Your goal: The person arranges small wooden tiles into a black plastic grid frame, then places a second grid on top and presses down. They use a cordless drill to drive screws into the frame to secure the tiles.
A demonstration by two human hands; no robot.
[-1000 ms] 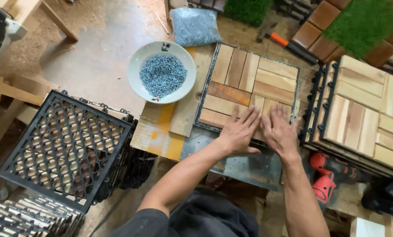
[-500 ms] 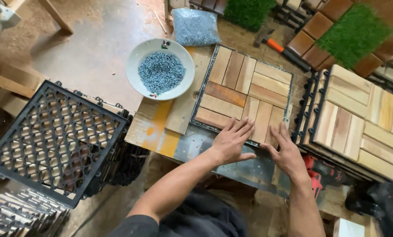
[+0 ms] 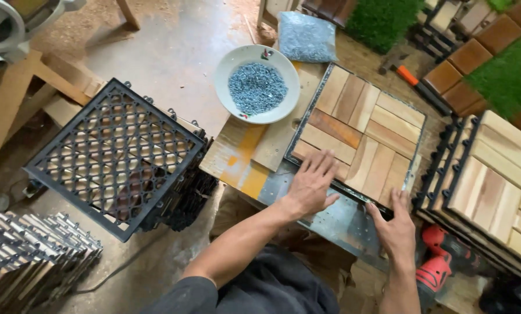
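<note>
On the near edge of the wooden deck tile (image 3: 359, 131), the left hand (image 3: 311, 183) lies flat with fingers spread, pressing on the slats. Right hand (image 3: 395, 228) sits open at the tile's near right corner, fingertips on the black edge, gripping nothing. That tile rests on a metal plate (image 3: 330, 218) atop the bench. Beyond it, a white bowl of screws (image 3: 257, 84). Off left, a stack of black plastic grids (image 3: 118, 154); off right, finished tiles (image 3: 493, 186) and a red drill (image 3: 438, 264).
</note>
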